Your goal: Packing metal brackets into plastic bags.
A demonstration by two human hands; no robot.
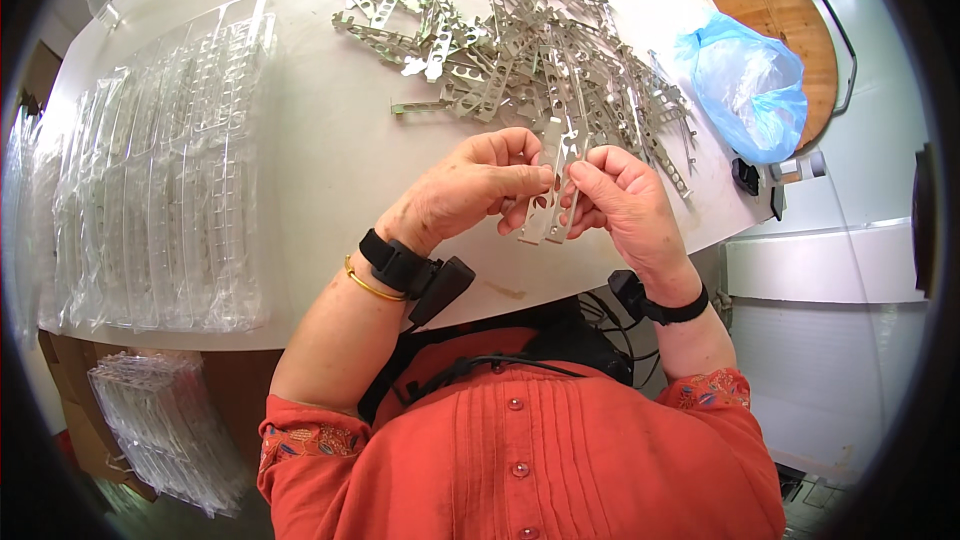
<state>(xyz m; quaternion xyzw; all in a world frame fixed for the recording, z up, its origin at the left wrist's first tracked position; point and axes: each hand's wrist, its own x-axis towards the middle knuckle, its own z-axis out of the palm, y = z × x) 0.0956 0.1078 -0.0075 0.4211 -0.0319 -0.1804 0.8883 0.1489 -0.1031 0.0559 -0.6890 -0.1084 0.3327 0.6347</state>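
Between my two hands, near the middle of the table's front side, are thin perforated metal strips [537, 224], apparently two side by side, standing lengthwise away from me. My left hand [465, 185] pinches them from the left, thumb and fingers closed. My right hand [635, 205] grips them from the right with thumb against fingertips. Just beyond my hands spreads a large tangled pile of similar silvery metal strips [500, 50] with round holes, some with a greenish sheen. The far ends of the held strips overlap the pile in view, so their exact outline is hard to make out.
Clear plastic trays [160, 180] in rows cover the left of the white table [320, 200]. More bundled clear trays [170, 430] sit below the left edge. A blue plastic bag [750, 90] stands at the right edge, by a round wooden board [790, 10] and a black clip-like object [745, 176].
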